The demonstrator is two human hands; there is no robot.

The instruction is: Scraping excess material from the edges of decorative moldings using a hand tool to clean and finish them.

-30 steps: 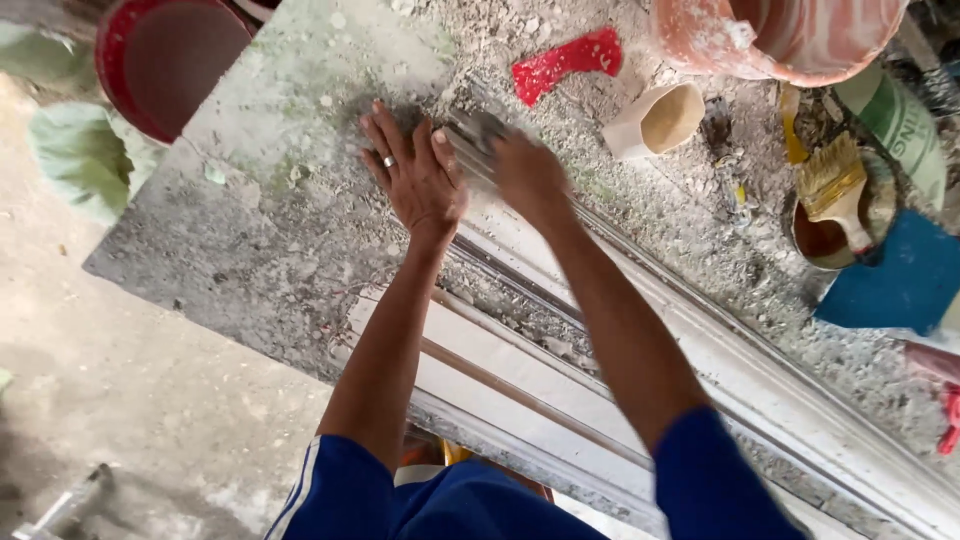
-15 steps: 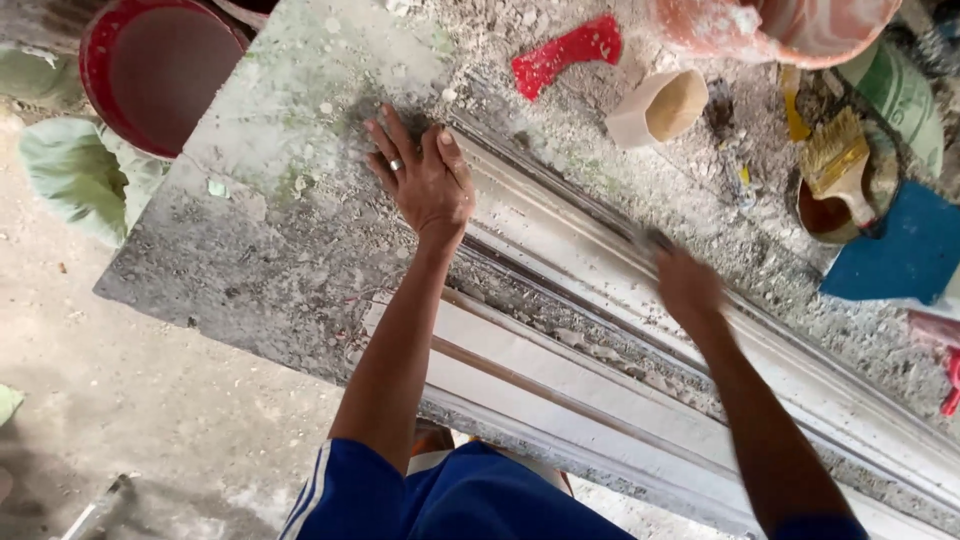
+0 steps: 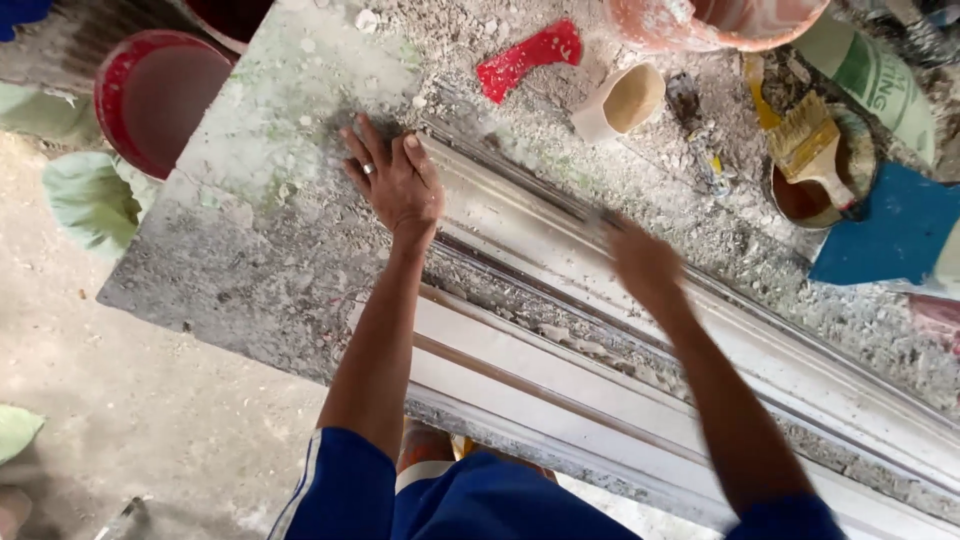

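Moulding (image 3: pixel 560 250) lying long-ways across the dusty table (image 3: pixel 230 250), running from upper left to lower right, near end under left hand (image 3: pixel 395 185) pressed flat and open, right hand (image 3: pixel 640 260) blurred on its middle, grip unclear, bare tabletop leftward, cup (image 3: pixel 622 102), brush (image 3: pixel 812 150) beyond.

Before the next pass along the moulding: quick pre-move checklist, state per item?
1. Left hand flat on the end of the white plaster moulding, pinning it: ok.
2. Right hand on the moulding's upper face: blurred by motion, contact cannot tell.
3. Anything held in the right hand: cannot tell.
4. Moulding ahead of the right hand free of objects: ok.
5. Red scraper, paper cup and brush lie off the moulding: ok.
6. Table free of crumbs and dust: not ok.
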